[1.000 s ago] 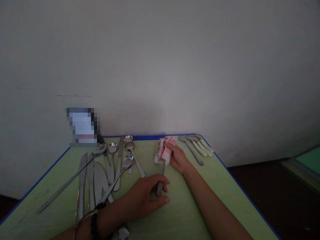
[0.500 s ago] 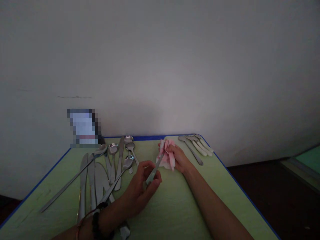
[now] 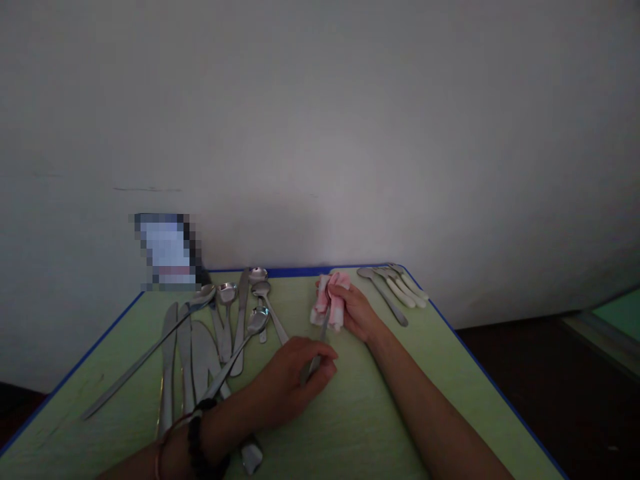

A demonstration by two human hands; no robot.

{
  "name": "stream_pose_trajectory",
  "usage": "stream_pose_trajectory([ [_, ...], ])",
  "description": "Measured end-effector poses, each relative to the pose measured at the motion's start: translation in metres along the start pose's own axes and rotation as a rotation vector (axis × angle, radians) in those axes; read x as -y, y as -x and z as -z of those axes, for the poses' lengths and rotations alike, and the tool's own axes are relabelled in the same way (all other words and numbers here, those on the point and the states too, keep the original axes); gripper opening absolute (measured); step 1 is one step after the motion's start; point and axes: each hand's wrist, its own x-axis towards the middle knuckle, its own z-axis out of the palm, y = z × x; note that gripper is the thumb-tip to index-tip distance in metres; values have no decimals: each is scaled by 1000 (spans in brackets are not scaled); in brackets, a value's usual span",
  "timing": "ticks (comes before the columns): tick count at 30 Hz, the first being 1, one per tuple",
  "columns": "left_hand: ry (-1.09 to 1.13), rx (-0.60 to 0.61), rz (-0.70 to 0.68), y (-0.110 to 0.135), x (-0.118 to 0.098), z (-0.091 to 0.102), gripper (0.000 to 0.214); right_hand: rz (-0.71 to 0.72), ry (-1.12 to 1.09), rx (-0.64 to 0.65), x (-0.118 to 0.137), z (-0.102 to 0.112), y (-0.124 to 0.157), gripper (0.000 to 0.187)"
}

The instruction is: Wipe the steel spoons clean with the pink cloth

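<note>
Our left hand [image 3: 293, 375] has rolled further over since half a second ago, its fingers curled around the near end of a utensil [image 3: 325, 327]. Our right hand [image 3: 357, 312] clamps a pink cloth [image 3: 338, 312] about its far end, over the green table [image 3: 365, 427], left of white-handled forks [image 3: 401, 292].

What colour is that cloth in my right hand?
The cloth in your right hand is pink and white, as the head view shows.
</note>
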Motion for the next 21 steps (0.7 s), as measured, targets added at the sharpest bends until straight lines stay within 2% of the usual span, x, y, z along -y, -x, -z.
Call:
stream_pose_trajectory([
  [7, -96, 27, -124, 2, 1, 1, 19, -19, 19, 20, -1, 3, 1, 34],
  [13, -177, 222, -294, 4, -7, 9, 40, -14, 33, 36, -1, 1, 2, 28],
  [16, -239, 265, -302, 4, -9, 11, 36, -27, 49, 41, -1, 0, 2, 27],
  [21, -262, 236, -304, 4, -5, 7, 33, -29, 53, 43, 0, -1, 3, 27],
])
